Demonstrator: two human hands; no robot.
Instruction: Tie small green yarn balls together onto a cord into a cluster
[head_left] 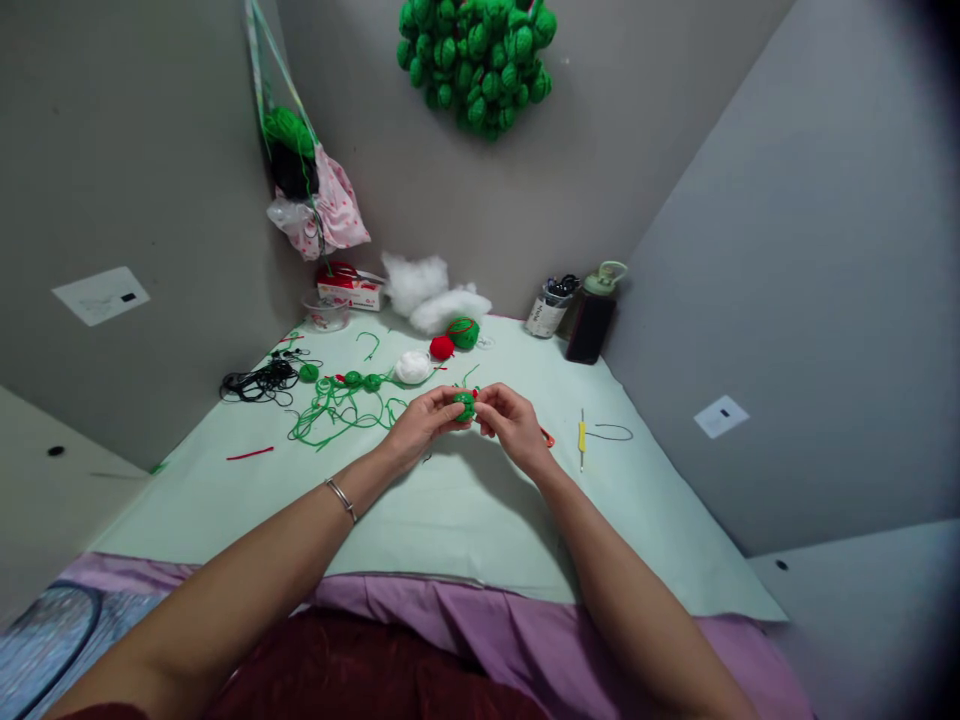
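Note:
My left hand (429, 418) is closed around the left side of a small green crocheted ball (464, 405), held just above the table. On the ball's right edge, the fingers of my right hand (508, 418) are pinched together, beside a small red bit at its top. Whether a needle or yarn end is also in that pinch is too small to tell. Loose green yarn (337, 410) and more little green balls (372, 382) lie to the left. Beyond my hands sit a white yarn ball (412, 367), a red one (442, 347) and a green one (465, 332).
A yellow-handled crochet hook (582, 437) lies right of my hands. Black cord (262, 381) is tangled at left. White stuffing (416, 285), a plastic cup (328, 312), a pen holder (547, 312) and a phone (591, 328) line the back. A green bundle (480, 60) hangs above.

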